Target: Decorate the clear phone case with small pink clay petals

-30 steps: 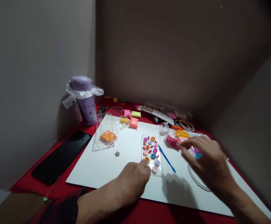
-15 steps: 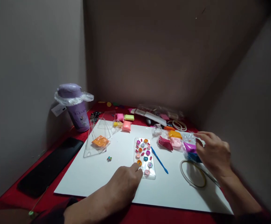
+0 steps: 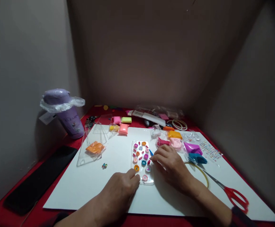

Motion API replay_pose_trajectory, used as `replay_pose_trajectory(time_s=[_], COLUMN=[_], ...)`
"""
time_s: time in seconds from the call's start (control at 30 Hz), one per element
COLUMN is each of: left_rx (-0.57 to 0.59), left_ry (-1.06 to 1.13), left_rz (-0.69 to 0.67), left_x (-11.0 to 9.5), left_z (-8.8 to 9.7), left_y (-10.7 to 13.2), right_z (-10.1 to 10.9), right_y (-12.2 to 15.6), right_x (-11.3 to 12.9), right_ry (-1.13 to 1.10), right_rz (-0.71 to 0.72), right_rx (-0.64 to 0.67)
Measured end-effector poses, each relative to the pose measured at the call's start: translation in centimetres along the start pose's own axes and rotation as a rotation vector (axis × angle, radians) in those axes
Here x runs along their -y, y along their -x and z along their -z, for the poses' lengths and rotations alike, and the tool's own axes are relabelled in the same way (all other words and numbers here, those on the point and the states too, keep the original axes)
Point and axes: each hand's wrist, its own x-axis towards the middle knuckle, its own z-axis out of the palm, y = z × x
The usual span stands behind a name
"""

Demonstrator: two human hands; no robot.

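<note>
A clear phone case (image 3: 140, 161) dotted with small clay flowers lies on a white board (image 3: 118, 189). My left hand (image 3: 120, 192) rests curled at the case's lower left corner, fingertips touching its edge. My right hand (image 3: 170, 167) lies beside the case's right edge, fingers bent over the blue sculpting tool (image 3: 151, 153), of which only the tip shows. Whether the fingers grip the tool is hidden.
Packets of coloured clay (image 3: 175, 142) lie behind my right hand. Red-handled scissors (image 3: 234, 194), a wire ring (image 3: 202, 171) and a sticker sheet (image 3: 210, 150) sit to the right. A purple cup (image 3: 67, 115), a black phone (image 3: 38, 179) and a second clear case (image 3: 92, 148) stand on the left.
My right hand has moved left from the clay packets to the phone case, covering the blue tool. The view has shifted, bringing the scissors into sight. My left hand stays at the case.
</note>
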Motion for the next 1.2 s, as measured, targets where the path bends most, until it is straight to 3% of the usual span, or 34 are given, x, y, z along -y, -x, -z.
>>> replay_pose_trajectory(time_s=[0.4, 0.77, 1.03, 1.2], left_rx=[0.036, 0.004, 0.003, 0.043], left_ry=[-0.058, -0.092, -0.088, -0.101], left_rz=[-0.013, -0.02, -0.019, -0.013], left_x=[0.0, 0.3, 0.2, 0.0], left_z=[-0.2, -0.5, -0.3, 0.0], left_y=[0.2, 0.2, 0.2, 0.2], right_z=[-0.5, -0.6, -0.5, 0.0], right_y=[1.1, 1.1, 1.0, 1.4], right_x=[-0.2, 0.0, -0.1, -0.7], right_ry=[-0.052, -0.18, -0.166, -0.079], right_rz=[-0.009, -0.119, -0.14, -0.256], right_rx=[0.048, 0.022, 0.006, -0.039])
